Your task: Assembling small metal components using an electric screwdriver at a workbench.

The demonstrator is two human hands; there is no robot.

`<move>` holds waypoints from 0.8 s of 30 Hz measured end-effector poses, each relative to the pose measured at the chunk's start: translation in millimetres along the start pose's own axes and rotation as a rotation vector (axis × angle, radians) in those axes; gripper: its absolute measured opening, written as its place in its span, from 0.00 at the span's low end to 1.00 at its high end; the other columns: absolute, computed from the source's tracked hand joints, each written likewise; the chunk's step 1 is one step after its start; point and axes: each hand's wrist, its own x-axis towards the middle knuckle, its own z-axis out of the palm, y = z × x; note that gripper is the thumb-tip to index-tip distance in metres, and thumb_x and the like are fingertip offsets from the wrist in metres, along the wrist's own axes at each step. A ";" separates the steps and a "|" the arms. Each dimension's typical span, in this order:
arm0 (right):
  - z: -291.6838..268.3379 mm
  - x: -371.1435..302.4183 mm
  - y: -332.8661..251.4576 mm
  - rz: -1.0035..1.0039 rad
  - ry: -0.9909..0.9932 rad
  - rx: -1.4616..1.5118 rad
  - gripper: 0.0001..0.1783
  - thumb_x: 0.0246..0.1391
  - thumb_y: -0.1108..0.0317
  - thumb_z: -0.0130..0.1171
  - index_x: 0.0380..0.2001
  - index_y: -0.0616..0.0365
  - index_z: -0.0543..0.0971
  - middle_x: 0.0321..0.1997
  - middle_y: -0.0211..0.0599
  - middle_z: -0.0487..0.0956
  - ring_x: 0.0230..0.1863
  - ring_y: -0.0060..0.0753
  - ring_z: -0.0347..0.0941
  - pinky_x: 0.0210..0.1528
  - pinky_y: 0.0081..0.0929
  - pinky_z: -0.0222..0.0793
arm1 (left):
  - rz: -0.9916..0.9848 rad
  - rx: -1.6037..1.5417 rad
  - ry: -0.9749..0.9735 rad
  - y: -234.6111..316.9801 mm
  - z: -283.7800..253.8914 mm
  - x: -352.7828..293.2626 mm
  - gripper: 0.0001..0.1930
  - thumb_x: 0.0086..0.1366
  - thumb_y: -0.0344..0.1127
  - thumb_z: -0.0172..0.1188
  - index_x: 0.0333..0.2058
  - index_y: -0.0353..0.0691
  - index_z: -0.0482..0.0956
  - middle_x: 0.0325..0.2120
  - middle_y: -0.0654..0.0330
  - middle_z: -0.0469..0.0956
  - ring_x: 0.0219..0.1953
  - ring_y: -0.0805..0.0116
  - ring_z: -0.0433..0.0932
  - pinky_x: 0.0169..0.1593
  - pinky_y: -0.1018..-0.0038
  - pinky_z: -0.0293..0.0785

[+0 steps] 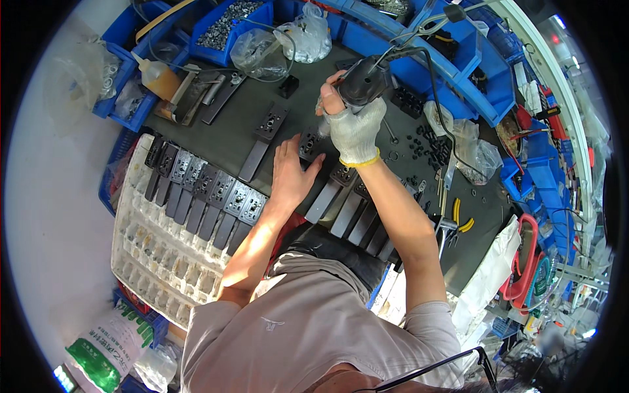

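Note:
My right hand point(356, 131), in a white fingerless glove with a yellow cuff, is wrapped round a black power screwdriver point(367, 81) that hangs from above. The screwdriver's tip is hidden behind the hand. Just left of it, my left hand point(292, 173) is bare. Its thumb and fingers close about a dark bar-shaped part with a square head point(310, 143), mostly covered by the hand. A similar part point(270, 123) lies beyond the left hand, its grey bar pointing towards me. More such parts point(342, 175) lie side by side under my right forearm.
At left, a white moulded tray point(164, 262) carries a row of similar parts point(208, 185). Blue bins point(226, 39) line the back. Small black pieces point(429, 145) and yellow-handled pliers point(462, 217) lie to the right. A glue bottle point(157, 77) stands back left.

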 end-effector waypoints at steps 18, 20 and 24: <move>-2.0 -3.1 16.2 -0.023 -0.031 -0.120 0.10 0.57 0.76 0.67 0.39 0.64 0.76 0.25 0.31 0.77 0.23 0.23 0.76 0.26 0.24 0.72 | 0.011 -0.004 0.046 -3.2 8.1 -2.0 0.33 0.63 0.39 0.68 0.60 0.23 0.69 0.51 0.42 0.74 0.54 0.43 0.71 0.60 0.56 0.67; 1.1 -5.2 14.6 -0.009 -0.037 -0.110 0.10 0.57 0.76 0.67 0.39 0.64 0.76 0.25 0.31 0.77 0.22 0.23 0.75 0.26 0.24 0.72 | 0.011 -0.005 0.048 -5.2 7.0 -3.3 0.33 0.64 0.39 0.68 0.60 0.23 0.69 0.51 0.41 0.74 0.54 0.43 0.71 0.60 0.56 0.67; 0.1 -8.3 15.2 0.014 -0.036 -0.058 0.10 0.57 0.75 0.68 0.39 0.63 0.77 0.26 0.30 0.78 0.23 0.22 0.75 0.26 0.23 0.71 | 0.044 0.016 0.062 -4.9 6.7 -4.3 0.33 0.63 0.39 0.68 0.60 0.22 0.68 0.51 0.41 0.74 0.54 0.43 0.71 0.60 0.56 0.67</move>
